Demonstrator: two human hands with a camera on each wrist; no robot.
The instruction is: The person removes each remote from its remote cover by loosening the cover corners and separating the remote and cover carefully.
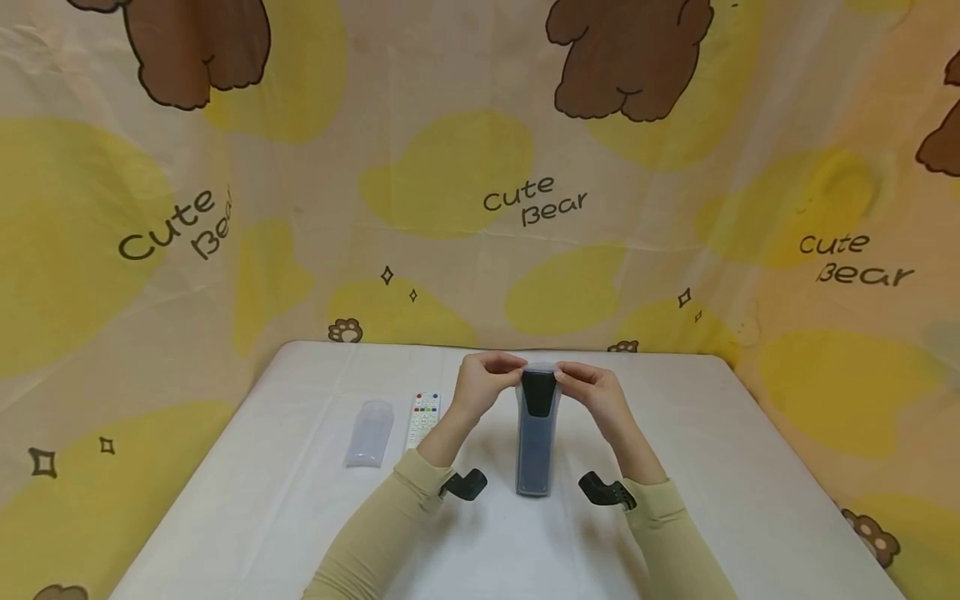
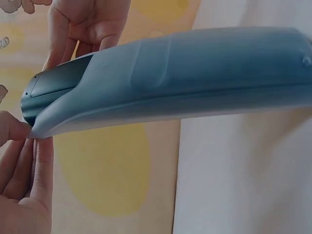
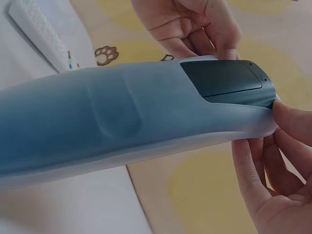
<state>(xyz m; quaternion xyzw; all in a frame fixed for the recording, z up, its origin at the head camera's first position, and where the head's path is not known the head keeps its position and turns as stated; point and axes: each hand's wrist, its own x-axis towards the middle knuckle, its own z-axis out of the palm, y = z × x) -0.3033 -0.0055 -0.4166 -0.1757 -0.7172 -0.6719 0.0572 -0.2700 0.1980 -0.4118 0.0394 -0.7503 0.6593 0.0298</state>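
A dark remote control [image 1: 538, 392] sits inside a translucent silicone cover [image 1: 534, 454], held up over the table with its uncovered end at the top. My left hand [image 1: 480, 387] pinches the left edge of the cover's opening between thumb and fingers. On the opposite edge, my right hand [image 1: 596, 393] pinches the cover the same way. The right wrist view shows the thumb against the corner of the bare black end [image 3: 224, 83]. Most of the remote's length is seen only through the cover.
To the left on the white table [image 1: 262, 500] lie another translucent cover [image 1: 370, 433] and a white remote control [image 1: 424, 412] with coloured buttons, partly hidden by my left forearm. A bear-patterned cloth [image 1: 450, 175] hangs behind the table.
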